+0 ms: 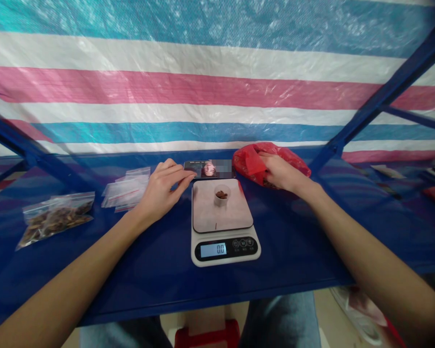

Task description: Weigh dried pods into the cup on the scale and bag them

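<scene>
While the right hand (281, 170) reaches into the red bag (271, 162), fingers closed on its contents, the step looks like portioning; the left hand (163, 188), fingers loosely spread, rests beside the scale (223, 241), whose small cup (222, 195) needs careful topping. Filled pouch (56, 220) and empty pouches (125, 191) lie left, clear.

**Plastic, film and painted metal**

The red bag (255, 162) at the shelf's back edge is showing thin, crinkled, glossy plastic. The scale (223, 222) is looking like smooth white plastic with a matt plate. The clear bags (126, 191) are gleaming as slick film. The shelf (159, 270) is reflecting softly, like painted metal. The striped sheet (217, 87) is looking woven and shiny.
</scene>
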`<state>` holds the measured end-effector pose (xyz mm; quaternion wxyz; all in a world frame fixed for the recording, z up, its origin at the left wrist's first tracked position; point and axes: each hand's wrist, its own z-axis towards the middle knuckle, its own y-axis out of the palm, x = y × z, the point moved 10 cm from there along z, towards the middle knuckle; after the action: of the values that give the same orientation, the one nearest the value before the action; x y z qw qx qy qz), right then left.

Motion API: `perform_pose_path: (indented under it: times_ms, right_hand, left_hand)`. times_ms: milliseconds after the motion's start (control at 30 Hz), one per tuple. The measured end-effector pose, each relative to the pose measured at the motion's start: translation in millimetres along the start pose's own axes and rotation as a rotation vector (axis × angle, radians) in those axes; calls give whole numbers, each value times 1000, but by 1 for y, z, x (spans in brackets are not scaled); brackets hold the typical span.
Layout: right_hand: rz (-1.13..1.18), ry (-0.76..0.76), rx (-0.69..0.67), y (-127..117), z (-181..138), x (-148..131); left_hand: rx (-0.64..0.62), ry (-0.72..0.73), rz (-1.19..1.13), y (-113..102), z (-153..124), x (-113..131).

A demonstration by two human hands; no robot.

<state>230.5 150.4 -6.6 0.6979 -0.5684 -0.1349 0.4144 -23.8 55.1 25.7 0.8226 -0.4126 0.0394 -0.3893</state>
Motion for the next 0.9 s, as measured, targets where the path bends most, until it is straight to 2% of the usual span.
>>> perform_pose_path:
  times_ms: [133, 267, 400, 500, 700, 800, 900]
  right_hand:
    - [-61, 14, 24, -5, -2, -1]
    - [-78, 54, 122, -20, -2, -5]
    - [85, 133, 261, -41, -5, -7]
    - [203, 201, 311, -52, -9, -6]
    - [223, 236, 393, -81, -19, -10]
    - [271, 233, 448, -95, -23, -22]
    - [350, 167, 422, -92, -17, -52]
  left_hand:
    - [-8, 12, 2, 0, 0, 2]
    - [-11, 32, -2, 0, 1, 5]
    - [-4, 42, 7, -1, 1, 7]
    - [2, 59, 8, -2, 0, 9]
    - [-48, 29, 16, 3, 1, 10]
    - [-65, 32, 24, 5, 2, 11]
    - [-71, 46, 28, 7, 1, 12]
